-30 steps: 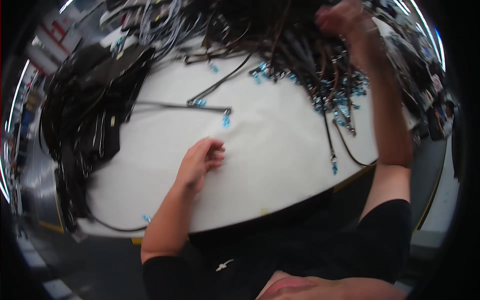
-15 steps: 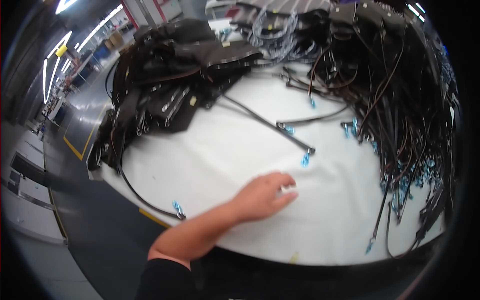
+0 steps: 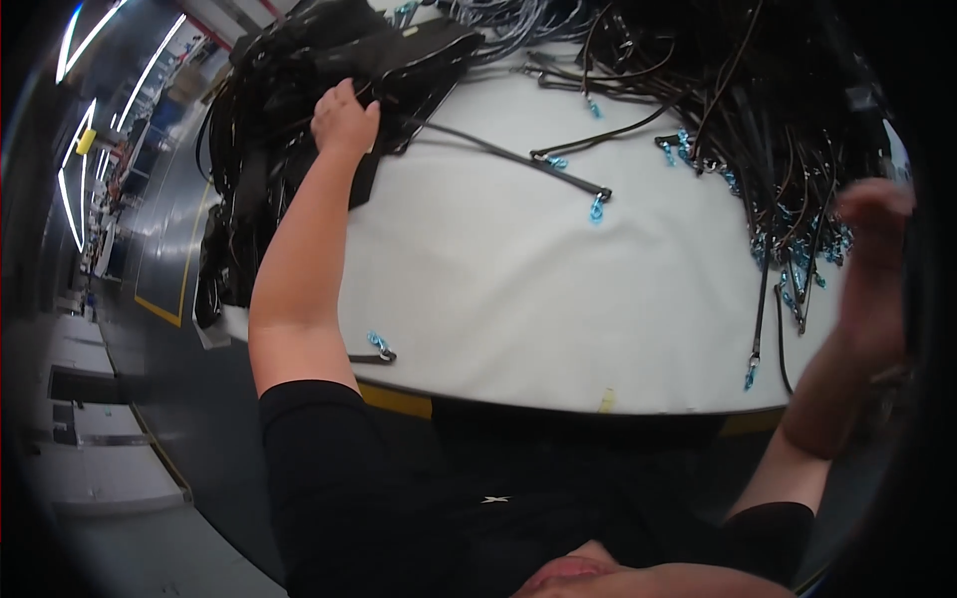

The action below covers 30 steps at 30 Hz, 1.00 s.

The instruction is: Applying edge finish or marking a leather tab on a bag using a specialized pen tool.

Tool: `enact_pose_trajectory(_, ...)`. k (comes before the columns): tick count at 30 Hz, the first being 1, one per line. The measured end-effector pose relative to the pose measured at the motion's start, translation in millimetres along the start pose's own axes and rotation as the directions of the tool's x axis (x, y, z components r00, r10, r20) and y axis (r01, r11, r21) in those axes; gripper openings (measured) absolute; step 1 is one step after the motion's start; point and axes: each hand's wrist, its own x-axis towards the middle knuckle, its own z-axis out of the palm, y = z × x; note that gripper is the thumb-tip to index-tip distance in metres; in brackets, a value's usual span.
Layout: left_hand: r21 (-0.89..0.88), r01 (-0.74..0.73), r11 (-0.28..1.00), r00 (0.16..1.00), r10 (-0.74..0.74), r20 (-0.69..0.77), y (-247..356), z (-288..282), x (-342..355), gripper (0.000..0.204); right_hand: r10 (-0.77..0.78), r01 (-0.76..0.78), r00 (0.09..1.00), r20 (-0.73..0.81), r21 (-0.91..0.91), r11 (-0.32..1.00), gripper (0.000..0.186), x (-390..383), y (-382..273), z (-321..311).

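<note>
My left hand [image 3: 346,122] is stretched out over a heap of dark bags [image 3: 299,60] at the far left of a white-covered table [image 3: 518,299]. Its thumb stands apart from the fingers, and nothing shows in its grasp; the fingertips lie against the dark material. On the right side my right hand [image 3: 875,259] is raised beside a big pile of dark straps [image 3: 788,149], smeared by motion, so its fingers are unclear. Blue-wrapped clasps [image 3: 768,249] hang from these straps. One dark strap [image 3: 518,159] runs from the bags across the table, its blue-wrapped clasp [image 3: 596,207] at the end.
Another strap end with a blue-wrapped clasp [image 3: 379,342] lies by the table's near left edge. Coiled grey cords [image 3: 518,18] sit at the back. Beyond the left edge is a grey floor with yellow lines [image 3: 159,307] and white cabinets [image 3: 95,429].
My left hand has gone from above the middle of the table to the bags at far left. My right hand has come into view at the right. The view has shifted.
</note>
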Motion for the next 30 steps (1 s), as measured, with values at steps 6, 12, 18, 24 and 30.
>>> enact_pose_trajectory(6, 0.102, -0.043, 0.994, 0.923, 0.0, 0.386, 10.5, -37.5, 6.7, 0.033, 0.744, -0.695, 0.668, -0.001, 0.355, 0.625, 0.017, -86.0, 64.8, 73.4)
enact_pose_trajectory(12, -0.471, -0.208, 0.857, 0.903, 0.353, 0.245, 117.4, -122.4, -65.8, 0.03, 0.807, -0.844, 0.521, 0.28, 0.309, 0.438, 0.031, -92.2, 84.6, 112.8)
enact_pose_trajectory(18, -0.839, 0.344, 0.422, 0.48, 0.689, 0.544, 201.3, -235.4, -175.2, 0.019, 0.892, -0.795, 0.34, 0.298, 0.598, 0.103, 0.046, -92.2, 121.6, 142.4)
enact_pose_trajectory(24, -0.977, 0.146, 0.158, 0.196, 0.963, 0.185, 226.3, -231.7, -263.3, 0.029, 0.804, -0.89, 0.455, 0.383, 0.2, 0.409, 0.03, -121.8, 95.7, 151.0)
enact_pose_trajectory(30, -0.869, -0.059, 0.491, 0.683, 0.655, 0.324, 203.8, -199.6, -269.6, 0.033, 0.716, -0.723, 0.616, 0.328, -0.126, 0.679, 0.035, -132.8, 57.4, 142.9)
